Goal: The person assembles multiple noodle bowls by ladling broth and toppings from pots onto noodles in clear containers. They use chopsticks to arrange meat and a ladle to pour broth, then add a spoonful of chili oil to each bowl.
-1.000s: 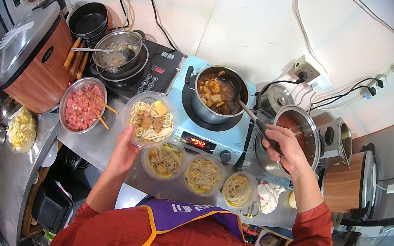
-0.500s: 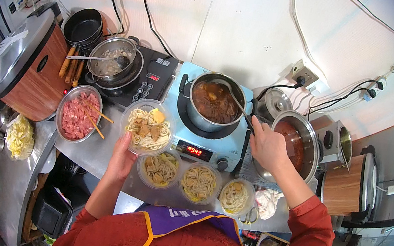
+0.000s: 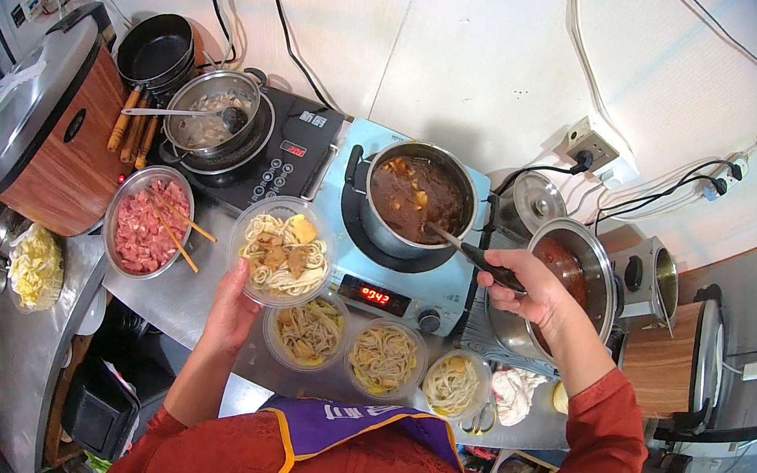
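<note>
works at a pale-blue square induction cooker (image 3: 335, 230), with a round steel pot (image 3: 393, 242) of brown stew (image 3: 415, 185) on it, likely for heat, and three round clear plastic tubs (image 3: 385, 394) of noodles (image 3: 385, 350) along its near side. clamps the left hand (image 3: 235, 308) on a fourth such tub (image 3: 321, 229), of noodles and brown chunks (image 3: 301, 262), at the cooker's front-left corner, near-level, seemingly against spills. closes the right hand (image 3: 531, 287) round a black-handled metal utensil (image 3: 471, 252), dipped into the pot from the cooker's right.

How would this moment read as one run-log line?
Left hand: holding noodle bowl | Right hand: gripping ladle dipped into brown stew | Pot: on blue cooker | Counter: three more noodle bowls
</note>
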A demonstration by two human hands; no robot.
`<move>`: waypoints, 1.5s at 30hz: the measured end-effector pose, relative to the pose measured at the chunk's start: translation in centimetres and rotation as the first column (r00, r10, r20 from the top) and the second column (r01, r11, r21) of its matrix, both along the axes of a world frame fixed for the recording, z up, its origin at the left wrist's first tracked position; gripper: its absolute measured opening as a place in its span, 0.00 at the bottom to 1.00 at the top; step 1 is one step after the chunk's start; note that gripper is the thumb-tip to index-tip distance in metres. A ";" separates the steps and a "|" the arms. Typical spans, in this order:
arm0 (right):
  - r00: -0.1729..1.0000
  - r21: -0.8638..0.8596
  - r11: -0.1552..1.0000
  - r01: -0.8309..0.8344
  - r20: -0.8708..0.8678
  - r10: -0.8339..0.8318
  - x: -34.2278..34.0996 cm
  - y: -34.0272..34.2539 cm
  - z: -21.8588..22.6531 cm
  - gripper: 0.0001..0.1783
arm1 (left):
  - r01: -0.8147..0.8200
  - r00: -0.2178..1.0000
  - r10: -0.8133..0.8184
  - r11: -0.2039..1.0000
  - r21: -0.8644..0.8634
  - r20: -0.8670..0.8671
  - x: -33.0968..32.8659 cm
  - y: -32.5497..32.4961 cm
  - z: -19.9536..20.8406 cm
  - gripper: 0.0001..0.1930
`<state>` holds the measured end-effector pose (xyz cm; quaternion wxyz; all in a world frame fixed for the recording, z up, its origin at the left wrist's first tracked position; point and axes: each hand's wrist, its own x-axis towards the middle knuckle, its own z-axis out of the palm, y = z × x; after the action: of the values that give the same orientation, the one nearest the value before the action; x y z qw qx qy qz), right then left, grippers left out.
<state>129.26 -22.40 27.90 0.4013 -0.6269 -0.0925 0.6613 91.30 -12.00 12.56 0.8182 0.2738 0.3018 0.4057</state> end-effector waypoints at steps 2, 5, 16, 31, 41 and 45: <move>0.980 -0.035 0.993 0.114 -0.159 -0.118 -0.2 -0.5 -1.0 0.08 | 0.017 1.000 -0.017 1.000 0.002 0.003 0.2 0.1 0.3 0.29; 0.960 0.043 0.991 0.125 -0.257 -0.110 -0.2 -1.7 -1.7 0.08 | 0.004 1.000 -0.003 1.000 -0.009 0.006 0.9 -0.1 0.6 0.28; 0.989 0.170 0.974 0.147 -0.049 -0.140 -1.7 -3.9 0.6 0.08 | 0.074 0.996 -0.078 0.994 0.081 0.050 4.0 0.1 0.2 0.28; 0.967 0.237 0.967 0.097 0.208 -0.148 -2.7 -5.1 1.5 0.10 | -0.023 0.998 0.025 0.999 -0.045 0.051 5.2 0.2 -1.5 0.27; 0.970 0.259 0.941 0.219 -0.158 -0.182 -1.7 -6.4 1.2 0.11 | -0.016 1.000 0.017 1.000 0.019 -0.007 6.1 -0.2 -2.2 0.31; 0.989 0.274 0.952 0.136 -0.097 -0.113 -4.1 -7.5 3.3 0.15 | -0.055 0.998 0.056 0.997 -0.050 0.016 6.5 -0.2 -2.6 0.29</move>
<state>125.14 -29.89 31.22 0.5301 -0.5414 -0.1290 0.6397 97.81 -12.23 9.98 0.8157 0.2412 0.3122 0.4232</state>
